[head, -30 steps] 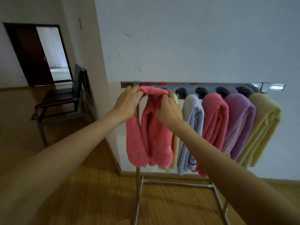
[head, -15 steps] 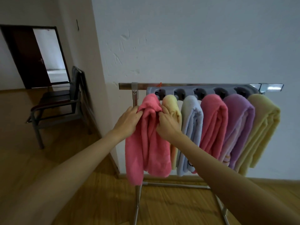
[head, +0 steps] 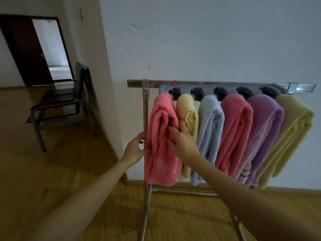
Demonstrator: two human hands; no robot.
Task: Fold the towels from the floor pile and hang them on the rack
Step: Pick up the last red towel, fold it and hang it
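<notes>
6 folded towels hang side by side on the metal rack [head: 205,83], which stands against the white wall [head: 208,40] on the wooden floor [head: 52,171]. The one at the left end, a coral-pink towel [head: 160,140], is draped over its grey peg next to the rack's upright post [head: 145,108], and both hands are at it.

The left hand [head: 134,150] sits at the towel's left edge, its grip loose: fingers relaxed and slightly spread, fingertips touching the cloth beside the post without closing round it. The right hand [head: 182,142] is on the other side, fingers nearly straight and fanned, pressing flat against the towel's right fold, with the fingertips lying across into the gap where it meets the pale yellow towel [head: 188,115]. Neither hand has hold of anything; both only touch the pink cloth.

Going on to the right along the rack are a light blue towel [head: 211,129], a second pink towel [head: 235,129], a lilac towel [head: 265,129] with a striped edge showing low down, and a larger yellow towel [head: 293,133] at the far end. All 6 hang doubled, their ends well above the rack's lower crossbar [head: 182,192].

Off to the left a dark chair [head: 60,105] stands near the wall corner, and beyond it a brown door [head: 22,49] stands open onto a brighter room.
</notes>
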